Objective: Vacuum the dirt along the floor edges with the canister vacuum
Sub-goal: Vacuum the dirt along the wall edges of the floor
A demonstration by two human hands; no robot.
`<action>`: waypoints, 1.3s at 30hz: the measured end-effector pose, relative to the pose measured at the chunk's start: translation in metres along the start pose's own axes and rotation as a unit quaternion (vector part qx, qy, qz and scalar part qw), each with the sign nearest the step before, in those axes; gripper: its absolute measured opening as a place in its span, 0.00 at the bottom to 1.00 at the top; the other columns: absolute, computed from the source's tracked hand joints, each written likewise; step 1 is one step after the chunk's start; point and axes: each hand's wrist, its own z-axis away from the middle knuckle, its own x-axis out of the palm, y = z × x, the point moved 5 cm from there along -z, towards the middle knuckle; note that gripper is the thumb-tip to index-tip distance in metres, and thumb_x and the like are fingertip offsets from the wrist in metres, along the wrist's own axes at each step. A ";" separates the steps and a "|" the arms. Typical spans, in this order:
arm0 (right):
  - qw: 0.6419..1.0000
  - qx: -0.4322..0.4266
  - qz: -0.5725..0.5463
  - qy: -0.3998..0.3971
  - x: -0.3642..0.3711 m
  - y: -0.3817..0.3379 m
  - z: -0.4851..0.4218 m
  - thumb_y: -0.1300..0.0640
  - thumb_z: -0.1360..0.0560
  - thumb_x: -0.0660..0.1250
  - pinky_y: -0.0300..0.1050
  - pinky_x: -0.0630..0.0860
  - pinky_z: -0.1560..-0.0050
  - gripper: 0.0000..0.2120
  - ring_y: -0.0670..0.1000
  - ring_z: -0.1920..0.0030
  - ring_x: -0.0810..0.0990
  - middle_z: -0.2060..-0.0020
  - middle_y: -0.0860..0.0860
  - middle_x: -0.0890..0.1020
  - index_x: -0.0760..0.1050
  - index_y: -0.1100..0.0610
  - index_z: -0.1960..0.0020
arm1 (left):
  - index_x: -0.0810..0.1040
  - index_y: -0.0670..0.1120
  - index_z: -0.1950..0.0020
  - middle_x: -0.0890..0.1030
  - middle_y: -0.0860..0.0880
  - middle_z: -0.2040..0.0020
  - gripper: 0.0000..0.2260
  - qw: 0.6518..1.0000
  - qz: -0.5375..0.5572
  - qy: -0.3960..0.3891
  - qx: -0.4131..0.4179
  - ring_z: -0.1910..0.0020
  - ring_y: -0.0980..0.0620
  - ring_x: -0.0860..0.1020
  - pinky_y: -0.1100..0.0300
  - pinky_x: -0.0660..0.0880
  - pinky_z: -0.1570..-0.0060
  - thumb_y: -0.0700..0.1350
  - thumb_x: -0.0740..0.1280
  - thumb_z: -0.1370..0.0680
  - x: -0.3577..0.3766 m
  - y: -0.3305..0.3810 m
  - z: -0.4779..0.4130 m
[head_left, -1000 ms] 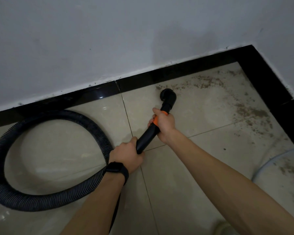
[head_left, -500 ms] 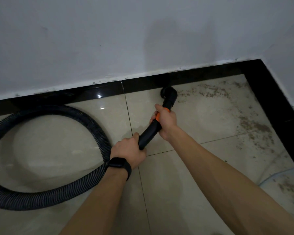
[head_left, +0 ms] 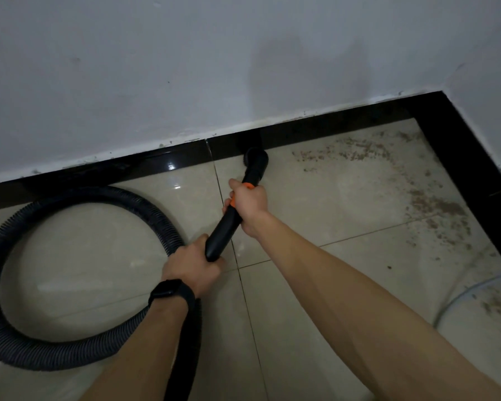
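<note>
At black baseboard (head_left: 315, 134): nozzle (head_left: 255, 159) touching floor edge; both hands, right (head_left: 248, 205) and left (head_left: 193, 267), grip wand (head_left: 223, 233); dirt (head_left: 434, 209) rightward.

A white wall (head_left: 156, 68) meets another in a corner at the right. A glossy black baseboard (head_left: 156, 166) lines both. The floor (head_left: 344, 204) is shiny beige tile with thin dark joints.

A white painted wall (head_left: 156, 68) with a faint darker patch met a glossy black skirting strip (head_left: 145, 166), which ran along its foot and turned the corner at the right. Below lay pale beige glazed floor tiles (head_left: 344, 204), split by dark grout lines (head_left: 249, 314). A thin pale cable (head_left: 472, 289) curved across the lower-right tiles. A black band watch (head_left: 171, 290) showed low in the view.
</note>
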 end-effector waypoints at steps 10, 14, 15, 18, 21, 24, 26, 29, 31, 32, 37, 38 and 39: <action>0.992 0.000 -0.077 0.103 -0.077 0.031 0.047 0.57 0.19 0.70 0.43 0.78 0.71 0.17 0.47 0.76 0.76 0.63 0.54 0.76 0.69 0.61 0.36 | 0.66 0.56 0.52 0.78 0.53 0.61 0.09 0.986 -0.102 -0.084 0.102 0.62 0.49 0.79 0.56 0.77 0.62 0.56 0.63 0.28 0.019 0.020 0.038; 0.983 0.000 -0.132 0.125 -0.119 0.034 0.068 0.60 0.19 0.70 0.43 0.77 0.72 0.10 0.48 0.76 0.74 0.67 0.53 0.75 0.70 0.60 0.43 | 0.64 0.56 0.51 0.77 0.53 0.60 0.09 0.971 -0.153 -0.098 0.158 0.61 0.49 0.79 0.59 0.74 0.65 0.56 0.62 0.26 0.031 0.046 0.051; 0.982 -0.001 -0.141 0.128 -0.126 0.032 0.071 0.60 0.20 0.70 0.43 0.77 0.72 0.09 0.48 0.76 0.74 0.69 0.52 0.75 0.70 0.59 0.46 | 0.65 0.56 0.50 0.75 0.54 0.61 0.09 0.968 -0.156 -0.098 0.168 0.61 0.49 0.78 0.59 0.72 0.65 0.56 0.62 0.26 0.033 0.052 0.053; 0.977 -0.005 -0.154 0.147 -0.149 0.022 0.074 0.60 0.20 0.71 0.43 0.76 0.73 0.10 0.49 0.76 0.73 0.70 0.52 0.75 0.69 0.58 0.49 | 0.64 0.55 0.50 0.70 0.55 0.63 0.10 0.964 -0.165 -0.102 0.185 0.60 0.48 0.79 0.59 0.71 0.65 0.56 0.62 0.27 0.040 0.074 0.055; 0.976 -0.009 -0.151 0.157 -0.163 0.012 0.070 0.60 0.20 0.71 0.42 0.76 0.74 0.10 0.49 0.77 0.72 0.70 0.52 0.74 0.69 0.59 0.50 | 0.68 0.54 0.47 0.77 0.52 0.59 0.11 0.963 -0.172 -0.087 0.190 0.60 0.47 0.79 0.59 0.69 0.66 0.55 0.62 0.26 0.045 0.093 0.053; 0.978 -0.010 -0.143 0.154 -0.173 0.002 0.064 0.61 0.20 0.71 0.43 0.76 0.73 0.10 0.49 0.76 0.72 0.72 0.51 0.74 0.69 0.58 0.50 | 0.69 0.53 0.44 0.79 0.50 0.58 0.13 0.964 -0.166 -0.074 0.191 0.63 0.47 0.77 0.59 0.67 0.68 0.55 0.62 0.26 0.052 0.108 0.048; 0.979 -0.012 -0.135 0.150 -0.178 -0.004 0.058 0.61 0.20 0.70 0.43 0.76 0.72 0.10 0.49 0.76 0.72 0.73 0.50 0.74 0.68 0.58 0.50 | 0.69 0.53 0.44 0.76 0.51 0.61 0.13 0.967 -0.155 -0.072 0.189 0.66 0.48 0.73 0.59 0.66 0.69 0.54 0.63 0.26 0.056 0.114 0.044; 0.983 -0.012 -0.122 0.139 -0.181 -0.011 0.051 0.61 0.20 0.70 0.44 0.76 0.72 0.10 0.49 0.76 0.72 0.72 0.50 0.74 0.69 0.58 0.48 | 0.69 0.52 0.45 0.72 0.52 0.64 0.12 0.971 -0.138 -0.063 0.186 0.67 0.49 0.72 0.60 0.67 0.69 0.54 0.63 0.26 0.061 0.119 0.039; 0.984 -0.015 -0.117 0.133 -0.181 -0.015 0.047 0.61 0.20 0.70 0.44 0.76 0.72 0.10 0.49 0.76 0.72 0.72 0.50 0.74 0.68 0.58 0.47 | 0.69 0.52 0.46 0.68 0.53 0.67 0.12 0.972 -0.131 -0.056 0.185 0.68 0.49 0.71 0.60 0.66 0.70 0.54 0.63 0.26 0.063 0.121 0.035; 0.985 -0.016 -0.115 0.129 -0.180 -0.017 0.044 0.61 0.20 0.70 0.44 0.76 0.72 0.10 0.49 0.76 0.72 0.73 0.50 0.74 0.68 0.58 0.47 | 0.69 0.52 0.46 0.68 0.54 0.67 0.12 0.973 -0.127 -0.054 0.185 0.69 0.50 0.71 0.60 0.66 0.70 0.54 0.63 0.26 0.063 0.121 0.034; 0.989 -0.016 -0.099 0.109 -0.168 -0.023 0.035 0.61 0.20 0.70 0.43 0.76 0.72 0.09 0.49 0.76 0.73 0.72 0.50 0.73 0.68 0.59 0.48 | 0.68 0.52 0.47 0.69 0.53 0.66 0.12 0.978 -0.120 -0.045 0.167 0.68 0.50 0.72 0.60 0.68 0.69 0.54 0.63 0.26 0.061 0.117 0.026; 0.990 -0.015 -0.096 0.105 -0.166 -0.024 0.033 0.61 0.20 0.70 0.43 0.76 0.72 0.09 0.49 0.76 0.73 0.73 0.50 0.73 0.69 0.59 0.48 | 0.68 0.52 0.47 0.69 0.53 0.66 0.12 0.979 -0.118 -0.042 0.162 0.68 0.50 0.72 0.60 0.68 0.70 0.54 0.63 0.26 0.060 0.116 0.024; 0.991 -0.014 -0.092 0.100 -0.163 -0.025 0.032 0.61 0.20 0.70 0.43 0.76 0.72 0.09 0.49 0.76 0.73 0.73 0.50 0.73 0.69 0.59 0.50 | 0.68 0.52 0.47 0.70 0.53 0.65 0.12 0.980 -0.114 -0.039 0.157 0.68 0.50 0.73 0.60 0.68 0.70 0.54 0.63 0.26 0.060 0.115 0.023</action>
